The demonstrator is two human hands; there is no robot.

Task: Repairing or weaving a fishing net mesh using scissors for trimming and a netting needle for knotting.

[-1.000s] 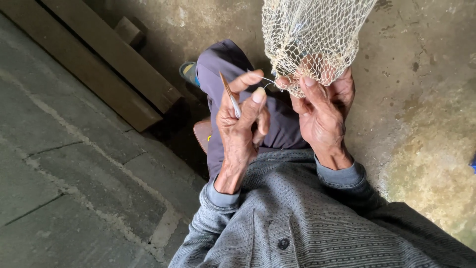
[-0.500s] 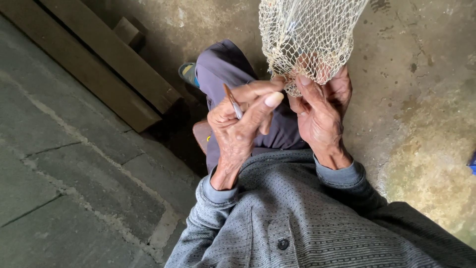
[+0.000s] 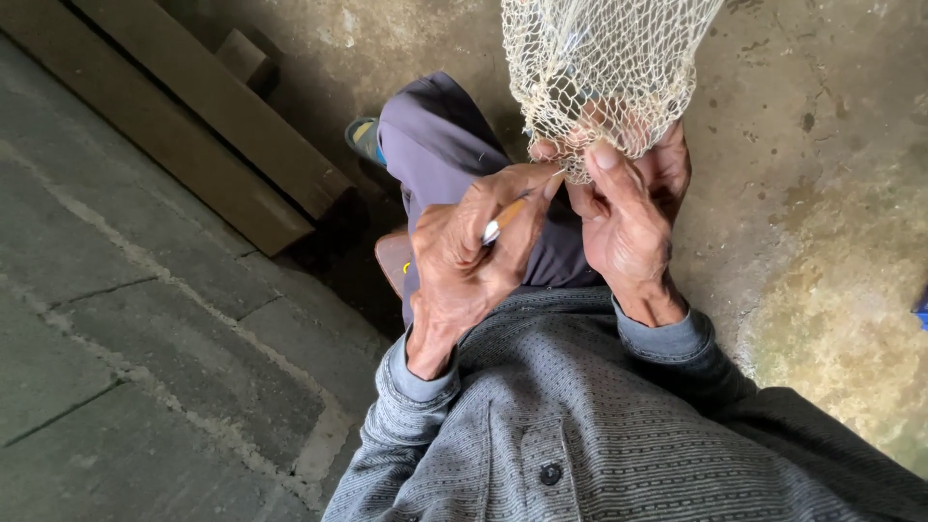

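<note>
A cream knotted net (image 3: pixel 599 68) hangs down in front of me over my lap. My right hand (image 3: pixel 628 232) pinches its lower edge between thumb and fingers. My left hand (image 3: pixel 464 261) grips a thin netting needle (image 3: pixel 507 220), whose tip points up and right and touches the net's edge beside my right thumb. The two hands meet just above my purple trouser knee (image 3: pixel 445 135). The far part of the needle is hidden inside my left fist.
Dark wooden beams (image 3: pixel 213 126) lie on the concrete floor at the upper left. A sandalled foot (image 3: pixel 365 138) shows beyond my knee. A brown seat edge (image 3: pixel 391 261) sits under my leg. Stained concrete spreads to the right.
My left hand has turned the needle from pointing up-left to pointing right and brought its tip to the net's lower edge. My right hand has kept its pinch on the net.
</note>
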